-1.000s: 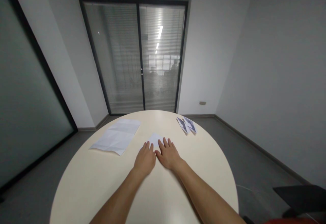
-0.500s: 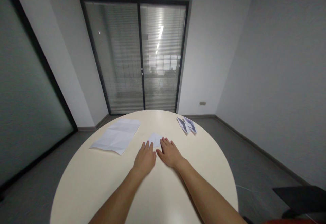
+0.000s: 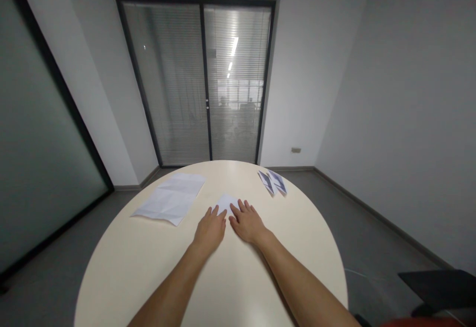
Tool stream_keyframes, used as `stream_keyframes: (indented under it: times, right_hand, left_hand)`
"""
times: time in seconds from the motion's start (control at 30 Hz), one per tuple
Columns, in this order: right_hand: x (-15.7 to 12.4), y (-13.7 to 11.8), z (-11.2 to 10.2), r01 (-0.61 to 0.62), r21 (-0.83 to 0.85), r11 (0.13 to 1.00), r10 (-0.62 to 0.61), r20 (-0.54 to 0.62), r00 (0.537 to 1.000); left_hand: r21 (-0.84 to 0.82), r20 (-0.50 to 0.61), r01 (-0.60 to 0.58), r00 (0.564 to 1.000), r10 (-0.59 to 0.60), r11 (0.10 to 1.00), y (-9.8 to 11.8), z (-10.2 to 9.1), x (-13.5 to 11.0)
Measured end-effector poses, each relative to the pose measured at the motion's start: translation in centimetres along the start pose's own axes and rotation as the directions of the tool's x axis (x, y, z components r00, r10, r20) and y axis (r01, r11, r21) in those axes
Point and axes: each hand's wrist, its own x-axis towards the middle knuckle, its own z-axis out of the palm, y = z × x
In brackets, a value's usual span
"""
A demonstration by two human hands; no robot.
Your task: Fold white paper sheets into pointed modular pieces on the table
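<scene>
A small white folded sheet of paper (image 3: 226, 201) lies flat on the round cream table (image 3: 156, 267), its pointed end away from me. My left hand (image 3: 211, 228) rests at its near left side, fingers spread, the fingertips on or close to the edge. On the near right side my right hand (image 3: 246, 223) lies flat with fingers apart, some fingertips over the paper. Both hands cover part of the near edge. Neither one grips anything.
A large creased white sheet (image 3: 171, 198) lies at the back left of the table. A folded printed paper piece (image 3: 273, 182) sits at the back right. A dark chair part (image 3: 441, 287) stands at the lower right. Glass doors with blinds (image 3: 197, 84) are beyond.
My left index finger has stretched out farther over the paper's edge. The right hand's fingers have spread, with the index finger shifted left onto the paper. The other papers have not moved.
</scene>
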Motion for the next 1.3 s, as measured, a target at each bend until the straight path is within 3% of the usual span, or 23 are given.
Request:
stream_keyframes:
  times: [0.23,0.47,0.8,1.1,1.3]
  right_hand:
    - [0.2,0.4,0.5,-0.021,-0.002,1.000,0.021,-0.025,0.999]
    - [0.3,0.8,0.4,0.015,0.009,1.000,-0.014,-0.091,0.996]
    - [0.4,0.8,-0.2,0.066,-0.035,0.997,-0.072,-0.221,0.973]
    - [0.3,1.5,-1.3,0.085,0.029,0.996,-0.075,-0.242,0.967]
    - [0.2,1.4,-1.4,0.036,0.065,0.997,-0.019,-0.238,0.971]
  left_hand:
    - [-0.034,0.046,0.038,0.998,-0.036,0.999,-0.9,-0.4,0.6]
    - [-0.130,-0.008,0.032,0.999,-0.034,0.991,-2.1,-0.3,0.9]
    - [-0.143,-0.015,0.037,0.999,-0.040,0.989,-2.5,-0.7,0.8]
    - [-0.148,-0.020,0.011,1.000,-0.014,0.989,-3.0,-0.9,0.5]
    - [-0.122,-0.026,0.006,1.000,-0.009,0.993,-3.0,-0.9,0.5]
